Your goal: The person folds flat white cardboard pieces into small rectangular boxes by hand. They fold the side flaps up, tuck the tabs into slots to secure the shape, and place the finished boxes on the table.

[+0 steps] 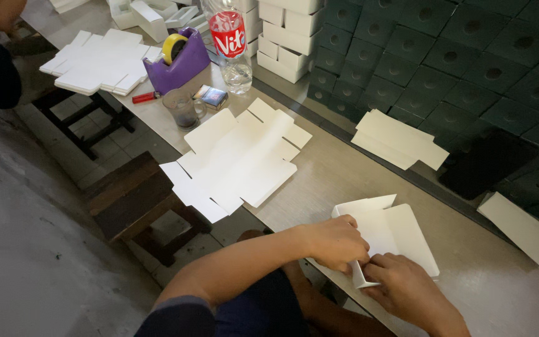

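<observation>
White card is taking shape as a half-folded box blank (pixel 387 232), lying on the metal table (pixel 338 168) at about five o'clock in the view. The left hand (pixel 338 242) is pressing down on the blank's near left corner, fingers curled over the card and pinching a flap. The right hand (pixel 407 288) is sitting just beside it at five o'clock, fingertips (pixel 374 265) closing on a small upright flap at the blank's near edge; both hands are touching the card.

At nine o'clock from the hands, a stack of flat blanks (pixel 237 159) is lying fanned out, well apart. Beyond it, toward eleven o'clock, a purple tape dispenser (pixel 179 61), a glass cup (pixel 183 107) and a clear bottle (pixel 231 43) are standing. Dark green boxes (pixel 456 62) are filling the one o'clock area, with loose white sheets (pixel 397 140) lying before them.
</observation>
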